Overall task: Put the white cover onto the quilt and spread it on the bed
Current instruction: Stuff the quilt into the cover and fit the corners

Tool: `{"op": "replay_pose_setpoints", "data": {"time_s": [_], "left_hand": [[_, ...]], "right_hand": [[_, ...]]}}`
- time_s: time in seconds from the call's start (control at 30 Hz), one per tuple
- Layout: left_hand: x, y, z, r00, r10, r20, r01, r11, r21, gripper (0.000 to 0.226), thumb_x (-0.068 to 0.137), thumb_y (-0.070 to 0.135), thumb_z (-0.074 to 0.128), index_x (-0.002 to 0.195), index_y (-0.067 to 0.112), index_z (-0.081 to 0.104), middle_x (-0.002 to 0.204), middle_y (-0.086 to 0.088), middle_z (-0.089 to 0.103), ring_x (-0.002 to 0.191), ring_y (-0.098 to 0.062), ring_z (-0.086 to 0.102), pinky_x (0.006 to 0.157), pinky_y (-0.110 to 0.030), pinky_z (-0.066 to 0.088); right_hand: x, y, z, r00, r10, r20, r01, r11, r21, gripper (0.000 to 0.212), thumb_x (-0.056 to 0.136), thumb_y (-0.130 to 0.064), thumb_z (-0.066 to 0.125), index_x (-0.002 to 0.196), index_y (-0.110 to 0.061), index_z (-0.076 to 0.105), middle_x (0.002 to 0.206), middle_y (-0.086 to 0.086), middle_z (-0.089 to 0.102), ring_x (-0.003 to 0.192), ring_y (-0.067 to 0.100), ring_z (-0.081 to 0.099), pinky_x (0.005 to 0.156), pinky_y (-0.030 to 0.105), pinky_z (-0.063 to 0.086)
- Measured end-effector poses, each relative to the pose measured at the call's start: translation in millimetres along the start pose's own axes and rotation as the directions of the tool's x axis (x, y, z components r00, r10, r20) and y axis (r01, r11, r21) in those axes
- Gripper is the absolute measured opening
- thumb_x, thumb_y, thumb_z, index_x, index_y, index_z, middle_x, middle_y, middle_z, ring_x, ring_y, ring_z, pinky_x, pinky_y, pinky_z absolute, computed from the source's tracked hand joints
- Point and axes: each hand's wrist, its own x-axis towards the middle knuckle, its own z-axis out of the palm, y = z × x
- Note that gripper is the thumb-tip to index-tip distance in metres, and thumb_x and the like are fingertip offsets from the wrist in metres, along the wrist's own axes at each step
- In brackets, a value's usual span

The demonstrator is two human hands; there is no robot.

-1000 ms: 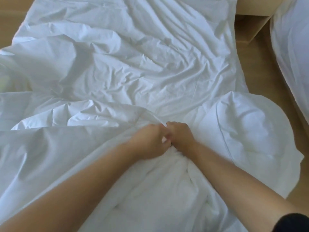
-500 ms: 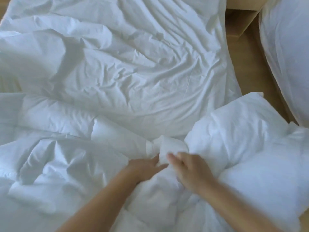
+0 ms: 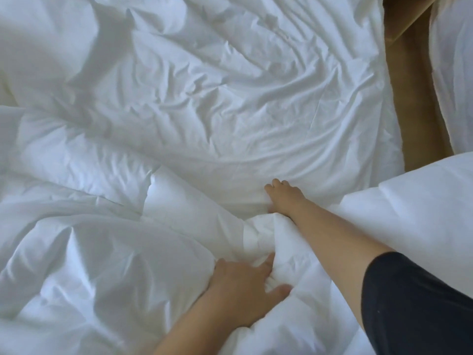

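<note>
Your left hand (image 3: pixel 245 290) lies spread, pressing the bunched quilt (image 3: pixel 84 252) down, likely to pin it. Your right hand (image 3: pixel 284 198) reaches onto the wrinkled white cover (image 3: pixel 230 103) just beyond; I cannot tell whether it pinches cloth.

- Cover (image 3: pixel 230 98), across the upper half of the frame: thin white woven cloth, mostly matt with a faint sheen on the ridges, full of fine sharp creases.
- Quilt (image 3: pixel 422 206), lower part of the frame: thicker padded white cloth, soft and puffy. It is matt and smooth at the right edge, with broad rounded folds and a light satin gleam at lower left.
- Floor (image 3: pixel 414 98), strip at upper right: tan, wood-look, smooth, matt.
- Sleeve (image 3: pixel 414 303), lower right: plain black cloth, matt.
- Other bedding (image 3: pixel 455 60), upper right edge: white cloth, smooth, softly creased.
- Board (image 3: pixel 399 11), top right corner: light wood-look, smooth, matt.
</note>
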Motion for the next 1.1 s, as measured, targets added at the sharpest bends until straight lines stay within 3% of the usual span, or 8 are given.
{"op": "replay_pose_setpoints", "data": {"time_s": [0.2, 0.43, 0.57, 0.7, 0.77, 0.83, 0.97, 1.1], "left_hand": [[13.6, -1.1, -0.8, 1.000, 0.002, 0.025, -0.003, 1.000, 0.021, 0.070, 0.091, 0.067, 0.021, 0.151, 0.036, 0.003, 0.129, -0.003, 0.055, 0.122, -0.027, 0.046, 0.098, -0.041, 0.026], [16.6, -0.5, -14.7, 1.000, 0.021, 0.014, -0.021, 0.999, 0.032, 0.070, 0.092, 0.067, 0.022, 0.151, 0.033, 0.007, 0.132, 0.002, 0.054, 0.119, -0.025, 0.050, 0.095, -0.038, 0.031], [15.3, -1.5, -16.1, 1.000, 0.026, 0.006, -0.026, 0.999, 0.035, 0.070, 0.092, 0.066, 0.022, 0.151, 0.033, 0.007, 0.131, 0.004, 0.055, 0.119, -0.025, 0.050, 0.093, -0.038, 0.032], [13.6, -2.4, -15.7, 0.999, 0.027, -0.021, -0.026, 0.999, 0.021, 0.070, 0.091, 0.067, 0.023, 0.151, 0.033, 0.008, 0.128, 0.003, 0.057, 0.119, -0.025, 0.050, 0.094, -0.037, 0.031], [11.4, -1.5, -17.3, 0.999, 0.030, -0.033, -0.029, 0.999, 0.019, 0.070, 0.091, 0.068, 0.023, 0.151, 0.034, 0.008, 0.126, 0.004, 0.058, 0.119, -0.025, 0.050, 0.094, -0.037, 0.030], [8.7, -0.3, -22.8, 0.998, 0.039, -0.044, -0.038, 0.999, 0.004, 0.070, 0.091, 0.068, 0.023, 0.151, 0.036, 0.007, 0.125, 0.006, 0.058, 0.120, -0.024, 0.050, 0.094, -0.035, 0.030], [5.4, 3.0, -39.3, 0.993, 0.066, -0.094, -0.067, 0.998, -0.013, 0.070, 0.089, 0.071, 0.023, 0.149, 0.040, 0.009, 0.123, 0.005, 0.060, 0.120, -0.025, 0.050, 0.097, -0.035, 0.031], [-4.5, 12.1, -54.4, 0.985, 0.111, -0.131, -0.110, 0.994, 0.017, 0.070, 0.088, 0.072, 0.023, 0.149, 0.040, 0.010, 0.119, 0.002, 0.063, 0.117, -0.026, 0.052, 0.094, -0.035, 0.032]], "right_hand": [[11.6, -0.1, 14.7, 0.992, -0.113, -0.049, 0.110, 0.992, -0.064, 0.025, 0.096, -0.006, 0.038, 0.119, -0.004, 0.047, 0.124, 0.013, 0.045, 0.115, 0.029, 0.041, 0.073, 0.034, 0.033], [-11.4, -1.0, 3.5, 0.978, -0.082, -0.192, 0.110, 0.984, 0.139, 0.005, 0.095, -0.006, 0.036, 0.098, -0.008, 0.040, 0.093, 0.016, 0.057, 0.081, 0.032, 0.056, 0.062, 0.033, 0.033], [-14.8, -7.4, -2.2, 0.979, -0.059, -0.194, 0.103, 0.969, 0.225, 0.012, 0.097, -0.010, 0.036, 0.091, -0.010, 0.025, 0.071, 0.007, 0.049, 0.065, 0.028, 0.047, 0.060, 0.033, 0.034], [-22.0, -7.0, -12.2, 0.967, -0.138, -0.212, 0.162, 0.981, 0.102, 0.014, 0.102, -0.021, 0.033, 0.102, -0.008, 0.035, 0.057, -0.003, 0.033, 0.047, 0.016, 0.031, 0.057, 0.032, 0.031], [-26.5, -4.7, -21.8, 0.959, -0.155, -0.236, 0.173, 0.983, 0.055, 0.022, 0.103, -0.024, 0.030, 0.109, -0.004, 0.038, 0.056, -0.004, 0.031, 0.046, 0.017, 0.029, 0.056, 0.032, 0.028], [-33.5, 0.2, -33.3, 0.953, -0.136, -0.272, 0.157, 0.986, 0.058, 0.021, 0.103, -0.025, 0.029, 0.102, -0.006, 0.037, 0.056, -0.003, 0.031, 0.052, 0.026, 0.036, 0.056, 0.032, 0.026], [-50.9, 17.5, -52.5, 0.925, -0.016, -0.379, 0.100, 0.974, 0.202, 0.020, 0.103, -0.024, 0.032, 0.092, -0.007, 0.029, 0.056, 0.000, 0.037, 0.060, 0.030, 0.041, 0.058, 0.033, 0.026], [-74.1, 32.5, -74.2, 0.867, 0.035, -0.497, 0.116, 0.956, 0.269, 0.025, 0.101, -0.020, 0.037, 0.099, 0.005, 0.042, 0.069, 0.022, 0.057, 0.065, 0.041, 0.053, 0.058, 0.038, 0.031]]}}
